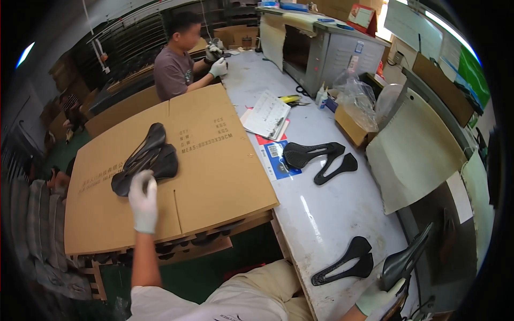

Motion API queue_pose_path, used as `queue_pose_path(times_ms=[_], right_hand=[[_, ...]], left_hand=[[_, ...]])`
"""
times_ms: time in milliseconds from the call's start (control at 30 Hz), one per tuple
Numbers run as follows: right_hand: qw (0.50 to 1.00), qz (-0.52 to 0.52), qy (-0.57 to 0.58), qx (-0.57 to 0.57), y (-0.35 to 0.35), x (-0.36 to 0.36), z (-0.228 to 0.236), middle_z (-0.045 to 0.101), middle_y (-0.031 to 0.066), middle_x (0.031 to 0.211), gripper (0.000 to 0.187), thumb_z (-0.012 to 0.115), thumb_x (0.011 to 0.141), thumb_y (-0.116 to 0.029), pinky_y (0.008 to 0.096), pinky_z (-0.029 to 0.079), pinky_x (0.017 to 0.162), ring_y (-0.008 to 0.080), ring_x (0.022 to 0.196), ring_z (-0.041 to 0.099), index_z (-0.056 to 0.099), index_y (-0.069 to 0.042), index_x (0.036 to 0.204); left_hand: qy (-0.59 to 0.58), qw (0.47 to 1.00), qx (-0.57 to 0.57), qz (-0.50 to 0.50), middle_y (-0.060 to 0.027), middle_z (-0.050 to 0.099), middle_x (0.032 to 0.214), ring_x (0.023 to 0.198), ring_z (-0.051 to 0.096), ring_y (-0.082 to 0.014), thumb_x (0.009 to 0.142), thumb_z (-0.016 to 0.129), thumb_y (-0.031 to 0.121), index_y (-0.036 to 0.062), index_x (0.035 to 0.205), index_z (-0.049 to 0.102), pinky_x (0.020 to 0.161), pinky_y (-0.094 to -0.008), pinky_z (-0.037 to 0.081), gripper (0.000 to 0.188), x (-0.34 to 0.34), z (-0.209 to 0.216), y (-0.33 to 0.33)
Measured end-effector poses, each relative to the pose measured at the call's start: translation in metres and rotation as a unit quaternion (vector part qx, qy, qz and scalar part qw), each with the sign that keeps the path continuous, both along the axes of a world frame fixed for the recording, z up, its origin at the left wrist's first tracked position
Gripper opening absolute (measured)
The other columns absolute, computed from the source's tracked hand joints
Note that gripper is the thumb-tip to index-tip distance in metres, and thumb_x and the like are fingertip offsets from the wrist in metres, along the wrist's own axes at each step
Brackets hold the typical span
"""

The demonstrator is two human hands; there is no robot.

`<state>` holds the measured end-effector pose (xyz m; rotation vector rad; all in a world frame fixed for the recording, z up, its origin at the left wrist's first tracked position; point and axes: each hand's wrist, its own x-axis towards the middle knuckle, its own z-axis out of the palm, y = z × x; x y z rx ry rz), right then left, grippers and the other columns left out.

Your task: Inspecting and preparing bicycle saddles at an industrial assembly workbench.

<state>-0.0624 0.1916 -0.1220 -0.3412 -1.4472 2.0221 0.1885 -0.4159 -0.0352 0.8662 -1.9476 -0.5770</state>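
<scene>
My left hand [143, 199], in a white glove, reaches over the cardboard with its fingers bent and pressed together at the near edge of a black bicycle saddle [160, 160]. That saddle seems to overlap another dark one; the fingertips are partly hidden. At the lower right, my gloved right hand [377, 298] grips a glossy black bicycle saddle [404, 259] by its lower end, nose pointing up and away. Beside it on the table lies a black saddle piece [345, 265] with a long central opening. Farther up are a textured black saddle [305, 154] and a smaller forked black piece [340, 168].
The large cardboard sheet [225, 182] covers a stack of dark parts beside the white table [300, 214]. A notebook [267, 115], scissors, small bottles [321, 97] and an open carton [350, 125] stand farther off. A gloved co-worker [176, 69] works at the far side, near a grey metal cabinet [337, 59].
</scene>
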Motion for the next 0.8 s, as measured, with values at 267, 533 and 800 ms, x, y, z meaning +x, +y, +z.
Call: queue_pose_path(times_ms=[267, 533, 800], right_hand=[[0.990, 0.032, 0.034, -0.135, -0.016, 0.031, 0.030, 0.070, 0.0125, 0.115, 0.046, 0.053, 0.111, -0.040, 0.0335, 0.051, 0.074, 0.0209, 0.094, 0.063, 0.062, -0.002, 0.136], [0.988, -0.031, 0.026, -0.152, 0.026, 0.104, 0.012, 0.071, 0.0099, 0.132, 0.053, 0.062, 0.106, -0.042, 0.0402, 0.055, 0.097, 0.0241, 0.118, 0.069, 0.061, -0.004, 0.144], [0.985, -0.149, 0.033, -0.086, 0.019, 0.192, -0.008, 0.057, 0.0157, 0.150, 0.056, 0.053, 0.110, -0.030, 0.0413, 0.045, 0.116, 0.0263, 0.134, 0.058, 0.049, 0.008, 0.151]], left_hand=[[-0.339, 0.925, -0.169, -0.007, -0.0279, 0.053, 0.144, 0.136, 0.048, -0.0501, 0.086, 0.080, 0.018, 0.0056, 0.127, 0.063, 0.114, -0.0569, 0.041, 0.046, 0.004, -0.048, -0.012], [-0.111, 0.873, -0.086, -0.468, -0.0159, 0.069, 0.126, 0.104, 0.071, -0.0370, 0.087, 0.081, 0.017, 0.0077, 0.118, 0.064, 0.083, -0.0443, 0.059, 0.037, -0.140, -0.024, 0.245], [0.017, 0.736, -0.173, -0.654, -0.0182, 0.064, 0.122, 0.104, 0.065, -0.0420, 0.095, 0.072, 0.022, 0.0068, 0.124, 0.059, 0.082, -0.0516, 0.056, 0.035, -0.349, -0.030, 0.467]])
